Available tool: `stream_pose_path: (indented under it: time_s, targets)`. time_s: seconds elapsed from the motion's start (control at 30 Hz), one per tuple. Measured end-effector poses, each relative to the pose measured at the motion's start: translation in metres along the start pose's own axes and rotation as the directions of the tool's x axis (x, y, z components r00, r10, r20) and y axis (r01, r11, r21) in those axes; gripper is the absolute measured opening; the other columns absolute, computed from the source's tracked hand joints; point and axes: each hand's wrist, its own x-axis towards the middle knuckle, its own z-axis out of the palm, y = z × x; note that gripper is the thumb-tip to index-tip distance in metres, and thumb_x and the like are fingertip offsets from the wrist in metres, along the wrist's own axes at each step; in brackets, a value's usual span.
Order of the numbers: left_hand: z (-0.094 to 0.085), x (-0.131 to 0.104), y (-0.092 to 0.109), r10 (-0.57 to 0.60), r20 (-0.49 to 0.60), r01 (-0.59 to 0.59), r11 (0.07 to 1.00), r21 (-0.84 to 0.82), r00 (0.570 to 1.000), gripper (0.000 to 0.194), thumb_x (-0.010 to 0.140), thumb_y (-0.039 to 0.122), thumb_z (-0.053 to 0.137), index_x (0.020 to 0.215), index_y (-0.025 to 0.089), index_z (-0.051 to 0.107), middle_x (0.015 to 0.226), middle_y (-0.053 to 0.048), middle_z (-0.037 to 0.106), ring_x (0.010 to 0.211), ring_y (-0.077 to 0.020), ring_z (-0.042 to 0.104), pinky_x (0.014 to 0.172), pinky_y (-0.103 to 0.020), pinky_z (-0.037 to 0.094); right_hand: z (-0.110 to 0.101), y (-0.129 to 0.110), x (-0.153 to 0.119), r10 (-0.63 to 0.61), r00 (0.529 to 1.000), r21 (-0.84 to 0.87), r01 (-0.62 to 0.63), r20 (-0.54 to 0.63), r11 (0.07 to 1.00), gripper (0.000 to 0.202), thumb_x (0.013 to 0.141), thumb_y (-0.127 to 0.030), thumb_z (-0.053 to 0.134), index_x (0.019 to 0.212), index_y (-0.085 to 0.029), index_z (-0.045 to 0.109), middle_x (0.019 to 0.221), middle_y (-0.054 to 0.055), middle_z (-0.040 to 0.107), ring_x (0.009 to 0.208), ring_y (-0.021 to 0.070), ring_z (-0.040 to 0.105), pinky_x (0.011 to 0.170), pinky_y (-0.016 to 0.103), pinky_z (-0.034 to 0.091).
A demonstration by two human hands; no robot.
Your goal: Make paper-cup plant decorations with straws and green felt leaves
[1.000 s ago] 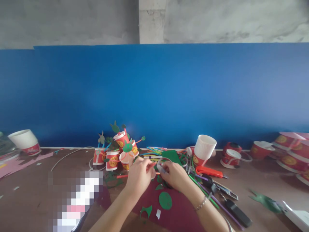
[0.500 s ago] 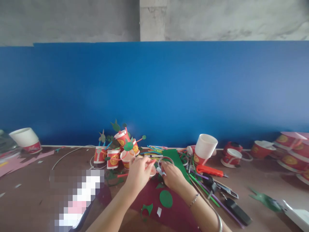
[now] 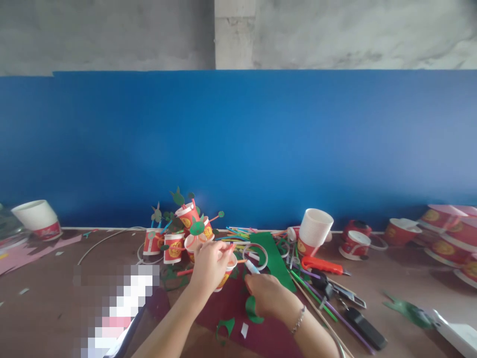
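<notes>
My left hand (image 3: 209, 266) is closed in a pinch on a small red straw (image 3: 231, 247) above a red-and-white paper cup (image 3: 222, 283). An orange stick end (image 3: 241, 261) pokes out at the cup's right side. In my right hand (image 3: 266, 292) is a small white and pale-blue tube (image 3: 252, 267), pointed up and left toward the cup; its label is unreadable. A green paper circle (image 3: 252, 309) lies partly under that hand. Behind the left hand, several cups (image 3: 173, 248) carry straws topped with green paper shapes (image 3: 197, 227).
A roll of clear tape (image 3: 265, 253) stands by a green paper strip (image 3: 274, 258). To the right are stacked cups (image 3: 315, 231), an orange cutter knife (image 3: 323, 264), keys with a black fob (image 3: 367, 325) and green scissors (image 3: 413, 313). A blurred-out phone-like object (image 3: 119, 313) lies left.
My right hand has drawn down and toward me with the tube, now partly over the green circle. The cup shows more; the left hand still pinches the red straw.
</notes>
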Motion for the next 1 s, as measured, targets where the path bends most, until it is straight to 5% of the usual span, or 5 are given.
stream_pose_path:
  time_s: [0.17,0.27,0.4,0.53,1.0]
  targets:
    - [0.001,0.0,0.001,-0.033,0.063,0.04,0.993,-0.107,0.997,0.026,0.082,0.034,0.05,0.076,0.017,0.068,0.083,-0.006,0.072,0.085,-0.0214,0.063,0.076,-0.029,0.044,-0.008,0.018,-0.011,-0.105,0.994,0.312,0.099,0.003,0.945,0.028,0.053,0.001,0.054,0.071,-0.018,0.063,0.068,0.001,0.064,0.065,0.0179,0.062,0.051,0.021,0.039]
    - [0.006,0.001,-0.003,-0.115,0.168,0.15,0.965,-0.215,0.979,0.023,0.078,0.029,0.051,0.081,0.016,0.069,0.085,-0.007,0.072,0.083,-0.0213,0.064,0.074,-0.028,0.046,-0.023,0.022,-0.019,-0.364,0.931,0.678,0.259,0.014,0.688,0.015,0.062,-0.009,0.057,0.071,-0.019,0.06,0.058,-0.005,0.058,0.054,0.0106,0.056,0.05,0.017,0.039]
    - [0.013,0.002,-0.007,-0.123,0.276,0.226,0.895,-0.384,0.953,0.023,0.073,0.023,0.052,0.086,0.014,0.069,0.089,-0.007,0.071,0.084,-0.0212,0.064,0.073,-0.029,0.047,-0.028,0.021,-0.004,-0.043,0.938,0.843,0.33,-0.345,0.425,0.005,0.072,-0.02,0.055,0.074,-0.017,0.058,0.061,-0.003,0.057,0.056,0.0106,0.055,0.054,0.02,0.043]
    - [0.015,0.0,-0.006,-0.083,0.331,0.239,0.851,-0.467,0.94,0.024,0.072,0.02,0.052,0.085,0.013,0.07,0.084,-0.005,0.071,0.082,-0.0213,0.063,0.072,-0.029,0.047,-0.015,0.026,0.023,0.174,0.88,0.856,0.356,-0.442,0.374,0.016,0.073,-0.029,0.058,0.078,-0.014,0.06,0.056,-0.003,0.055,0.049,0.0098,0.05,0.05,0.022,0.042]
    - [0.017,-0.001,-0.005,-0.127,0.369,0.305,0.823,-0.478,0.921,0.027,0.069,0.015,0.052,0.09,0.012,0.069,0.082,-0.004,0.071,0.083,-0.0213,0.063,0.074,-0.029,0.048,-0.011,0.029,0.028,0.191,0.83,0.775,0.371,-0.523,0.512,0.017,0.077,-0.03,0.051,0.08,-0.016,0.061,0.06,-0.002,0.057,0.055,0.0126,0.053,0.053,0.023,0.043]
